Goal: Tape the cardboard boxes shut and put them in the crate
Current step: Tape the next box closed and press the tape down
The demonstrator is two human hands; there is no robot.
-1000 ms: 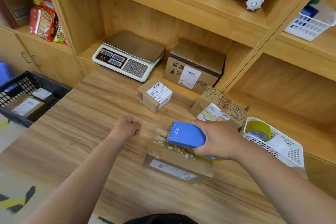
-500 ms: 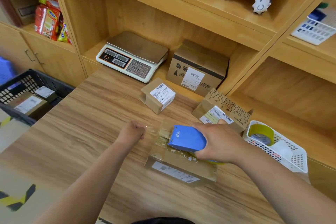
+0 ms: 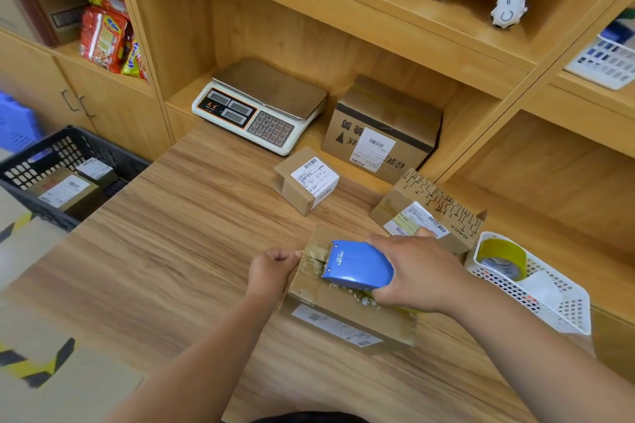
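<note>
**A:** What are the hands doing?

**B:** The right hand (image 3: pixel 417 273) is wrapped round the blue tape dispenser (image 3: pixel 359 264), which rests on top of the cardboard box (image 3: pixel 347 314). The left hand (image 3: pixel 271 268) is curled at the box's 9 o'clock end, touching the tape strip (image 3: pixel 313 250). I can't tell whether it pinches the strip.

**A:** And around that box?

**B:** It lies flat on the wooden table (image 3: pixel 171 233). A small labelled box (image 3: pixel 305 182) sits at 11 o'clock and a patterned box (image 3: pixel 429 209) at 1. A white basket (image 3: pixel 567 312) holding a tape roll (image 3: pixel 501 256) is at 3. The black crate (image 3: pixel 117 156) is off the table at 10 o'clock, with taped boxes (image 3: pixel 63 189) inside.
</note>
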